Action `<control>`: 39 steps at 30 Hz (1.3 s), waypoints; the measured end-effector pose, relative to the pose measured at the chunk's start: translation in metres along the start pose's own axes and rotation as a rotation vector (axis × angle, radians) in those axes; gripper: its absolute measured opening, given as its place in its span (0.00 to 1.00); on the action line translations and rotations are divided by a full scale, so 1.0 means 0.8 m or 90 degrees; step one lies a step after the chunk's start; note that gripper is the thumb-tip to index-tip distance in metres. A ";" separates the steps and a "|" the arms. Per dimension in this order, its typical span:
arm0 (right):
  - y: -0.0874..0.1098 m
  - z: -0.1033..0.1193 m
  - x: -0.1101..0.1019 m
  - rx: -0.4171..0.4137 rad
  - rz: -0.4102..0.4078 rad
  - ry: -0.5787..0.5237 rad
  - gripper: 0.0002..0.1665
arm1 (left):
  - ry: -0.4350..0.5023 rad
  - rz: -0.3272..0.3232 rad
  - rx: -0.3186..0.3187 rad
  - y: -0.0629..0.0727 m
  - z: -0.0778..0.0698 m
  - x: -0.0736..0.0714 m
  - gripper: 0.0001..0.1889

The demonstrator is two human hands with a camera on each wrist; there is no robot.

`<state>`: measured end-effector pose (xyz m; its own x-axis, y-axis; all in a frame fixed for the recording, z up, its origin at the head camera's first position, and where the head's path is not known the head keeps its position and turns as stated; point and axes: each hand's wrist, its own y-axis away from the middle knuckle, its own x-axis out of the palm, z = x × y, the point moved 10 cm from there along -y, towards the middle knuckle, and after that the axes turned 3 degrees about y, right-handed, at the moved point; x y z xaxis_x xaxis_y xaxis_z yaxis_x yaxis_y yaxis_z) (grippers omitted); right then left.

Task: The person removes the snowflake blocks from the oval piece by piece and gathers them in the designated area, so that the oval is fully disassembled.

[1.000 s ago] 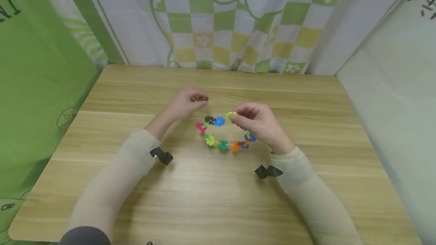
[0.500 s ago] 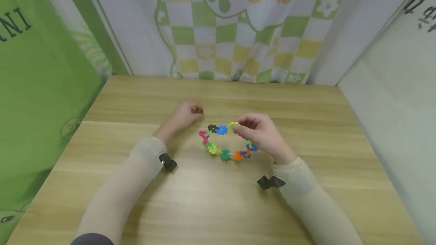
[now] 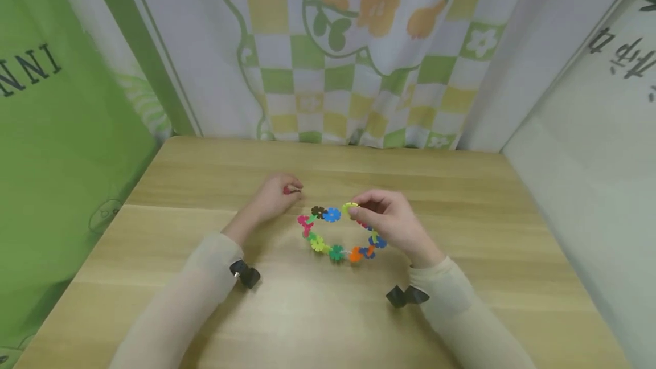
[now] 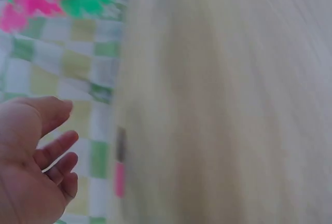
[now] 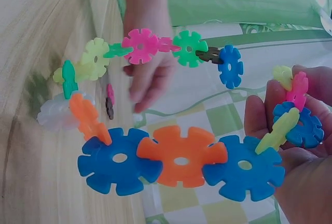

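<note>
My right hand (image 3: 397, 224) holds up a chain of interlocking plastic snowflake discs (image 3: 336, 253), pinching its yellow end disc (image 3: 351, 208). The chain curves in a wide loop, with a gap between that end and its blue end disc (image 5: 230, 67). In the right wrist view, pink and blue discs hang beside my fingers. My left hand (image 4: 26, 156) is empty, its fingers loosely bent. A pink and a brown disc (image 5: 110, 97), seen edge-on, lie on the table close to it. From the head view, this pair (image 3: 291, 189) appears between left thumb and fingers.
The wooden table (image 3: 328, 323) runs back to a checked curtain (image 3: 338, 76). A green printed cloth (image 3: 61, 147) stands along the left side, a pale panel (image 3: 589, 158) along the right. Black wrist cameras (image 3: 246, 274) sit on both sleeves.
The head view has tilted upward, so everything sits lower. My left hand has drawn slightly left and nearer; pink now shows by its fingers where brown did. The right hand keeps its hold.
</note>
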<state>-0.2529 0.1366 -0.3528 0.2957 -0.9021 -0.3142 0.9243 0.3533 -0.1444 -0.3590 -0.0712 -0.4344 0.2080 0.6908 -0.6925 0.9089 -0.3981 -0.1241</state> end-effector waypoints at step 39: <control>0.000 0.014 0.008 -0.019 0.011 -0.112 0.15 | 0.211 0.032 0.299 0.077 -0.219 -0.005 0.06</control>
<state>-0.2480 0.1283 -0.3444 0.3521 -0.9240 -0.1491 0.9115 0.3747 -0.1694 -0.2407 0.0077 -0.3149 0.4185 0.7859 -0.4552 0.6528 -0.6087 -0.4509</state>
